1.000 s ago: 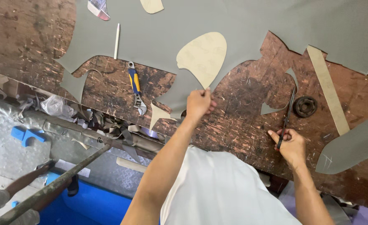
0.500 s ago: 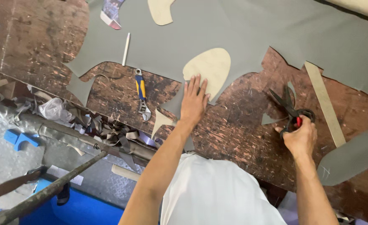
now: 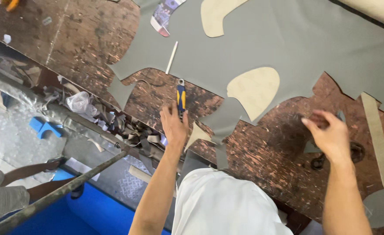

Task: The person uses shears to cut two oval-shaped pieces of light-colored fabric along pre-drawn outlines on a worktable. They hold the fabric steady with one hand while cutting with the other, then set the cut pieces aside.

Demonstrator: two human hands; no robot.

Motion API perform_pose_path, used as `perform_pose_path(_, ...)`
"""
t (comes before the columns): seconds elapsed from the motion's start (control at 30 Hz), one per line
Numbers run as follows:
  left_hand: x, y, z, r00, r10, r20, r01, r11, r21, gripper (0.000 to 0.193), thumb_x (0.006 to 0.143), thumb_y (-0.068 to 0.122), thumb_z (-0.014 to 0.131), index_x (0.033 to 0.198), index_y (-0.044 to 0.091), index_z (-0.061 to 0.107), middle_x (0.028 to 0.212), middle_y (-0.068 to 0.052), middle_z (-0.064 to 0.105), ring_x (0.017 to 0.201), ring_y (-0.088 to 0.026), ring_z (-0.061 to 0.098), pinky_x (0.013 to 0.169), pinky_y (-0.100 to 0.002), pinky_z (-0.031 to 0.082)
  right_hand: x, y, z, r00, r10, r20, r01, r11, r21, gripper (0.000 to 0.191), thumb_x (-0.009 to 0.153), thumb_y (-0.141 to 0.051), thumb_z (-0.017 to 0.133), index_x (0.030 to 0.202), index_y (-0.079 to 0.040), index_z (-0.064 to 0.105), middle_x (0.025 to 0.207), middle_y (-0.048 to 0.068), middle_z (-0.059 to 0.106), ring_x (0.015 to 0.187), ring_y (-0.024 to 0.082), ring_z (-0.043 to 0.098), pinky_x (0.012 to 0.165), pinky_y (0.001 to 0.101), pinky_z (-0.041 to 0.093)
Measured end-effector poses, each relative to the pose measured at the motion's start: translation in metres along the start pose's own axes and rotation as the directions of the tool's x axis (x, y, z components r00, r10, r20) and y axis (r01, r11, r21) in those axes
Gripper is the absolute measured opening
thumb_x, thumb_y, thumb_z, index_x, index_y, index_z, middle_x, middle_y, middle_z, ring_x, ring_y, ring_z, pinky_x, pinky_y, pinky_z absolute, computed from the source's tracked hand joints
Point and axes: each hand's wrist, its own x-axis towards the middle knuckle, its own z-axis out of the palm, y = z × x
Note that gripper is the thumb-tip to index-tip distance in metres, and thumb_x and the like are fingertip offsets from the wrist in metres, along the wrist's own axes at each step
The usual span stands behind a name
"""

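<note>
My left hand (image 3: 174,124) reaches across the worn brown table (image 3: 92,39), its fingertips on the lower end of a blue and yellow handled tool (image 3: 181,93). A large grey sheet (image 3: 296,48) covers the far side, with a beige pattern piece (image 3: 255,91) lying on it just right of the tool. My right hand (image 3: 329,132) is blurred and hovers with fingers apart over black-handled scissors (image 3: 356,152) lying on the table. It holds nothing.
A second beige pattern (image 3: 216,15) and a thin white stick (image 3: 171,57) lie on the sheet. A beige strip (image 3: 377,139) lies at the right. Cut scraps and a crumpled bag (image 3: 79,102) fill the table's near edge. A metal pole (image 3: 57,196) and another person's leg (image 3: 26,172) are lower left.
My left hand left the beige pattern piece and moved left to the tool. My right hand let go of the scissors, which now lie on the table.
</note>
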Motion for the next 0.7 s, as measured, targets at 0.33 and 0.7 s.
perform_pose_path(0.33,0.041,-0.036,-0.040,0.999,0.040,0.013,-0.037,0.977,-0.210,0.047,0.090,0.011,0.071,0.132,-0.004,0.057,0.112,-0.021,0.057,0.105,-0.041,0.060,0.090,-0.047,0.051,0.100,-0.106,0.119,0.984,0.136,-0.117,-0.131,0.990,0.048,0.061,0.081,-0.021,0.093,0.127,0.003,0.061,0.109,0.014,0.071,0.097,0.023,0.068,0.081,0.0370,0.056)
perform_pose_path(0.7,0.279,-0.112,-0.088,0.981,0.189,-0.051,-0.182,0.976,0.122,0.050,0.092,0.014,0.068,0.137,-0.001,0.056,0.115,-0.019,0.055,0.109,-0.037,0.057,0.091,-0.049,0.048,0.106,-0.112,0.136,0.939,0.340,-0.061,-0.336,0.940,0.061,0.040,0.091,-0.016,0.084,0.125,0.001,0.071,0.108,0.015,0.072,0.095,0.027,0.067,0.083,0.0404,0.054)
